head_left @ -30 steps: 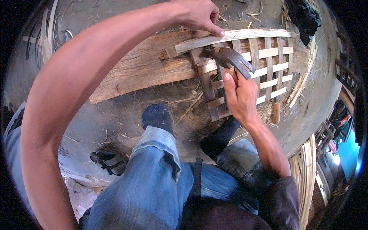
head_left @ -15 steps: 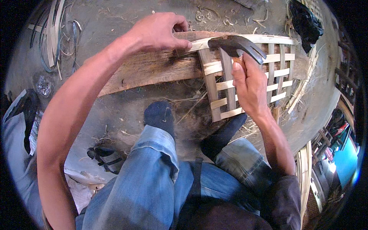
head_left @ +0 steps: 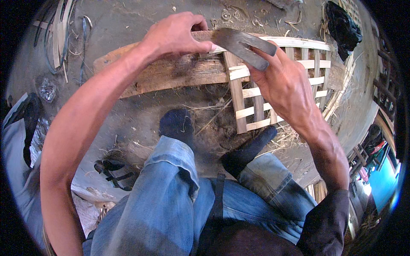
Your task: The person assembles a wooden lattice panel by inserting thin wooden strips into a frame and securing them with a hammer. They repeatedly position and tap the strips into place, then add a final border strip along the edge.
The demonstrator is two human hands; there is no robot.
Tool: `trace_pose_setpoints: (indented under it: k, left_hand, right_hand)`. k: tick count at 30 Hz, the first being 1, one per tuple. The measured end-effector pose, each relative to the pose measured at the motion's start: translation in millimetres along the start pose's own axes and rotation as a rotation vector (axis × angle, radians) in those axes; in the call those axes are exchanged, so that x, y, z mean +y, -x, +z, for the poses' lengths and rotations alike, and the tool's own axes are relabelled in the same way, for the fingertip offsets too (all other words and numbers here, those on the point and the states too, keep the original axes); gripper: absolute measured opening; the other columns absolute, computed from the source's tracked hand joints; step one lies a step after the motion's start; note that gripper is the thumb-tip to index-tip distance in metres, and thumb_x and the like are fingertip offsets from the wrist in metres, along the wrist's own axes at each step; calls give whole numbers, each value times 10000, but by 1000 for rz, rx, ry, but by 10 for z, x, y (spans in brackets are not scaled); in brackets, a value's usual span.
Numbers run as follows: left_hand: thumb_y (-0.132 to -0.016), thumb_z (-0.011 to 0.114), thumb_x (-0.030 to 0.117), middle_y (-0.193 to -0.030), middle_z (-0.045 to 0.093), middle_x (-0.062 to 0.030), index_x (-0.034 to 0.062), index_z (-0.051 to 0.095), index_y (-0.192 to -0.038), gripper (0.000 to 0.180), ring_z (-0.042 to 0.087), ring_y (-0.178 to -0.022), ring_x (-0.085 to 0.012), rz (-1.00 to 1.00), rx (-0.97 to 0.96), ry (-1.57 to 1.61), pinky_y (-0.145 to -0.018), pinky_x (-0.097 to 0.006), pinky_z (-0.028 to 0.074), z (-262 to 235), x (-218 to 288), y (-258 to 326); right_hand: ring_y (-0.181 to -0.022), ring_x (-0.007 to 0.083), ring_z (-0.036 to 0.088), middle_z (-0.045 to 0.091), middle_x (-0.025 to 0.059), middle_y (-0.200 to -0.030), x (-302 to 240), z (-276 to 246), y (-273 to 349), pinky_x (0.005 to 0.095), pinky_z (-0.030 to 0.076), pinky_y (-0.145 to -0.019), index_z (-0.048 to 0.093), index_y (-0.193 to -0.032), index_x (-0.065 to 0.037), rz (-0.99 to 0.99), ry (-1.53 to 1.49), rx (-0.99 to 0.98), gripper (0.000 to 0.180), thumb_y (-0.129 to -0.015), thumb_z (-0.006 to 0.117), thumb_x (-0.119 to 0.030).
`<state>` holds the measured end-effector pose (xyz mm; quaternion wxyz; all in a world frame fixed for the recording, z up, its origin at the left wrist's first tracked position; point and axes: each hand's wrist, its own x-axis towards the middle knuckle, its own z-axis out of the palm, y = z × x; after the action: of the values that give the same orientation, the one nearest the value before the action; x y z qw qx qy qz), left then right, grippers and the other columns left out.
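Note:
A claw hammer [head_left: 243, 47] is gripped in my right hand [head_left: 289, 87], its dark metal head lifted toward me above the top rim of a woven bamboo panel [head_left: 235, 91]. Most of the handle is hidden behind the head and fingers. My left hand [head_left: 174, 36] pinches the left end of the pale rim strip [head_left: 299, 42], its thumb on the near side and fingers curled over the far side. Whether a nail is between those fingers cannot be seen. The open-weave panel leans across a rough wooden plank [head_left: 171, 74].
My socked feet [head_left: 176, 124] are on the floor just nearer than the plank. Loose bamboo strips [head_left: 57, 36] lie at the far left, a black plastic bag [head_left: 344, 30] at the far right. Dark sandals [head_left: 114, 173] sit left of my leg. Shavings litter the floor.
The hammer has risen from the panel's rim and its head has shifted left, closer to my left hand. My right wrist has swung up and turned. My left hand stays nearly in place.

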<state>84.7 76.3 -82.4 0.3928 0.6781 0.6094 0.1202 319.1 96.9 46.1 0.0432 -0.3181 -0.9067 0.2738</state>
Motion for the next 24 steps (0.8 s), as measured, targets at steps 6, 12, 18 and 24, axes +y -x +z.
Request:
trace_pose_setpoints:
  k: [6, 12, 18, 24]
  left_hand:
    - [-687, 782, 402, -1006, 674, -125, 88, 662, -1029, 479, 647, -968, -302, -111, 22, -34, -856, -407, 512, -60, 165, 72]
    - [-704, 749, 545, -1006, 674, -124, 86, 667, -1011, 559, 651, -972, -292, 6, 78, -55, -847, -414, 516, -15, 47, 69]
    - [-692, 738, 533, -990, 688, -101, 81, 672, -1012, 557, 661, -941, -292, -42, 106, -57, -813, -445, 528, -11, 137, 102]
    - [-697, 784, 479, -992, 684, -112, 69, 646, -1017, 539, 663, -938, -295, -69, 77, -38, -848, -406, 518, -58, 102, 105]
  right_hand:
    - [-769, 413, 656, 624, 206, -919, 94, -188, -90, 499, 530, -611, 529, -1073, -49, 91, 285, -270, 153, -945, 484, -120]
    - [-751, 414, 658, 625, 219, -891, -115, -271, -78, 512, 520, -628, 516, -1026, -27, 20, 151, -164, 134, -928, 487, -113]
    - [-842, 351, 678, 658, 192, -1025, 40, -371, -127, 422, 542, -684, 572, -1184, -34, 83, 278, -195, 258, -949, 559, -138]
    - [-767, 397, 664, 636, 197, -905, 52, -147, -170, 498, 522, -606, 519, -1031, -23, 25, 287, -266, 164, -892, 527, -110]
